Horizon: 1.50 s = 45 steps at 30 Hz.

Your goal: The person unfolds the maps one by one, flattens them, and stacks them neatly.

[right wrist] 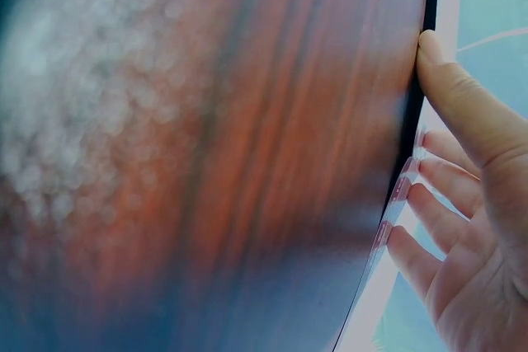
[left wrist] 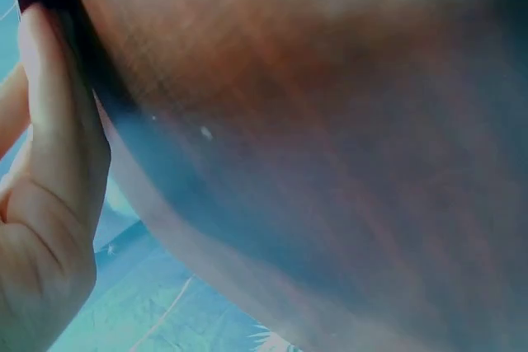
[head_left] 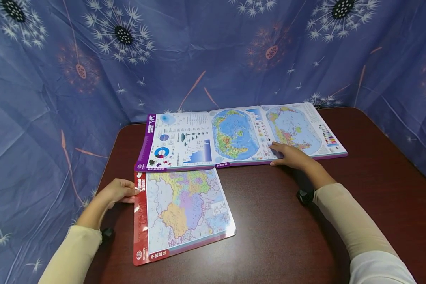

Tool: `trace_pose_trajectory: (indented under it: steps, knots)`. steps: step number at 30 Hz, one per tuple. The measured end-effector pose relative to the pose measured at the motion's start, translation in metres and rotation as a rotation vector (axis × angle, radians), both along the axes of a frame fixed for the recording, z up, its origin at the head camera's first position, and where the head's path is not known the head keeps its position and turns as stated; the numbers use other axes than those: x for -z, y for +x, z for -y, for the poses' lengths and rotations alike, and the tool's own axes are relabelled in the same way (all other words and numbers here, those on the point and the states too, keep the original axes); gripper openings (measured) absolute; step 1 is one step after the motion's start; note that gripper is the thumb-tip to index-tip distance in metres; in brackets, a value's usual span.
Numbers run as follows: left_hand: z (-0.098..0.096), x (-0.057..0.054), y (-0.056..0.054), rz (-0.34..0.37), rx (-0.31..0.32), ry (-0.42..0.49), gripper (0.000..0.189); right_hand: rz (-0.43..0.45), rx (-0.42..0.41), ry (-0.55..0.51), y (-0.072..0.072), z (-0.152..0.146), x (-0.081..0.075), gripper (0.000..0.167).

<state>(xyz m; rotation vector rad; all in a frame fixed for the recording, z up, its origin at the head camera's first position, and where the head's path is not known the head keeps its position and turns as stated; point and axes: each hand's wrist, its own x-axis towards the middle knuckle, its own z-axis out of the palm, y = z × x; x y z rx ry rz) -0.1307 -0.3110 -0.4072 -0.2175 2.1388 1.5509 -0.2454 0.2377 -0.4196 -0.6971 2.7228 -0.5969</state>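
A folding map of China with a red left strip lies on the table, its far edge under the purple-edged world map. My left hand pinches its left edge near the top, one fingertip over the red strip. The unfolded world map spreads across the far side, showing several panels with charts and two oval maps. Fingers spread, my right hand rests on its near edge between the oval maps. In the right wrist view, the fingertips of my right hand touch a thin page edge.
Both maps lie on a dark reddish-brown table. A blue curtain with dandelion prints hangs behind and to the sides, close to the table's edges. The tabletop is strongly blurred in both wrist views.
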Motion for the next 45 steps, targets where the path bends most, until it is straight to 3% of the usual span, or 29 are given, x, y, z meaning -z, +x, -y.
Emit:
trace_pose_trajectory:
  steps: [9,16,26,33,45]
  knots:
    - [0.005,0.001,0.016,0.038,0.115,0.094,0.016,0.001,0.004,0.002,0.0,-0.001,-0.001,0.073]
    - [0.009,0.002,0.023,0.059,0.209,0.134,0.011,0.013,0.015,0.002,0.0,-0.002,-0.001,0.074]
    - [0.014,0.001,0.03,-0.011,0.293,0.177,0.023,0.026,0.028,0.004,0.0,-0.003,0.0,0.075]
    - [0.019,-0.002,0.032,-0.086,0.32,0.185,0.022,0.033,0.033,0.011,-0.001,-0.003,0.0,0.075]
    - [0.023,-0.011,0.032,-0.163,0.283,0.182,0.018,0.022,0.025,-0.003,0.0,-0.001,0.003,0.076]
